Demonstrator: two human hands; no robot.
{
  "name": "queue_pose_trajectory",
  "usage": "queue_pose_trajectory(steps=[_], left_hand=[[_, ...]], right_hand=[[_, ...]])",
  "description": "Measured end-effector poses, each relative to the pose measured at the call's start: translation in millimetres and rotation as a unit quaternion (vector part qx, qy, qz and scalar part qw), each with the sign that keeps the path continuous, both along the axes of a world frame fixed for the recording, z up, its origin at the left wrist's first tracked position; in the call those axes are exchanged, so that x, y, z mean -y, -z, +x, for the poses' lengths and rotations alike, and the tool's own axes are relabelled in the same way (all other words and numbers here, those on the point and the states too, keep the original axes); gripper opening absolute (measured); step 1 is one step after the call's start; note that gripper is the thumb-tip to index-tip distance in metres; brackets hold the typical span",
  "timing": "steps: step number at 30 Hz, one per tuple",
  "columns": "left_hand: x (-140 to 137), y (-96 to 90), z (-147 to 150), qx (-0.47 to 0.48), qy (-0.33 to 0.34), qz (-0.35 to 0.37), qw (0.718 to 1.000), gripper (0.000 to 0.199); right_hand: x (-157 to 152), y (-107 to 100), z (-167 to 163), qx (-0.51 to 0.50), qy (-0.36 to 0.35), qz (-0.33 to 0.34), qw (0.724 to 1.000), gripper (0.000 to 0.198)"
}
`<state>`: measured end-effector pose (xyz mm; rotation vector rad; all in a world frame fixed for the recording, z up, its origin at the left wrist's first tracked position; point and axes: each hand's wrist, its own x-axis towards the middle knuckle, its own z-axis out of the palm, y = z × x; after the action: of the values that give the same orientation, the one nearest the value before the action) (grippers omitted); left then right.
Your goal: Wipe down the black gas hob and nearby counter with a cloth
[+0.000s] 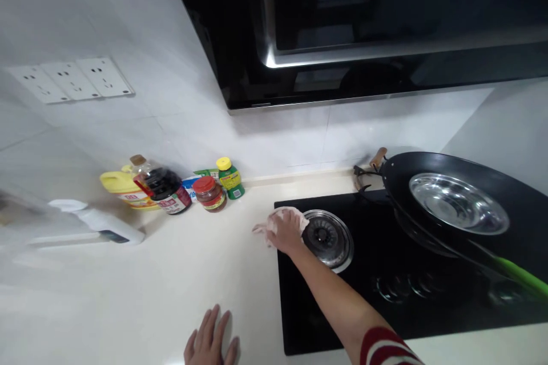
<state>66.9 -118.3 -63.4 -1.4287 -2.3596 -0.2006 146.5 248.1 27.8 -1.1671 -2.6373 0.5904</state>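
Note:
A pale pink cloth [306, 222] lies bunched under my right hand [287, 232], at the left edge of the black gas stove [363, 302]. My fingers press and curl on the cloth beside the round metal burner [327, 239]. Below and to the left, my left hand [209, 339] rests on the white countertop [171, 279] with its fingers spread and nothing in it.
Along the wall stand a white spray bottle [98, 221], a yellow jug [117, 182], a dark sauce bottle [165, 188], a red-lidded jar [209, 194] and a green bottle [230, 178]. A black wok [402, 182] holds a metal bowl [458, 203]. A range hood [363, 77] hangs overhead.

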Motion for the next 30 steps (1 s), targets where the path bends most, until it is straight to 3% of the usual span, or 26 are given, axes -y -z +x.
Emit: queue_pose_trajectory(steps=[4,9,14,17,20,23,30], left_hand=[[-1,-3.6,0,0.004,0.012,-0.006,1.0,0.05],[-2,-6.6,0,0.041,0.003,-0.019,0.999,0.052],[-3,-6.7,2,0.024,0.007,-0.016,1.0,0.053],[-3,-7.5,4,0.019,0.013,-0.016,1.0,0.053],[-3,-10.5,5,0.01,0.02,-0.011,1.0,0.052],[-3,-15.2,6,0.002,0.027,-0.012,1.0,0.052],[-3,-20.7,7,-0.025,0.034,-0.014,0.999,0.051]], right_hand=[[55,11,45,-0.041,-0.059,0.002,0.997,0.063],[110,35,143,-0.052,-0.1,-0.02,0.993,0.065],[139,69,242,-0.059,-0.159,0.015,0.985,0.064],[142,73,259,-0.077,-0.202,0.041,0.976,0.059],[133,57,236,-0.091,-0.221,0.021,0.971,0.054],[108,39,180,-0.103,-0.239,0.002,0.966,0.048],[-1,23,37,-0.088,-0.237,0.028,0.967,0.039]])
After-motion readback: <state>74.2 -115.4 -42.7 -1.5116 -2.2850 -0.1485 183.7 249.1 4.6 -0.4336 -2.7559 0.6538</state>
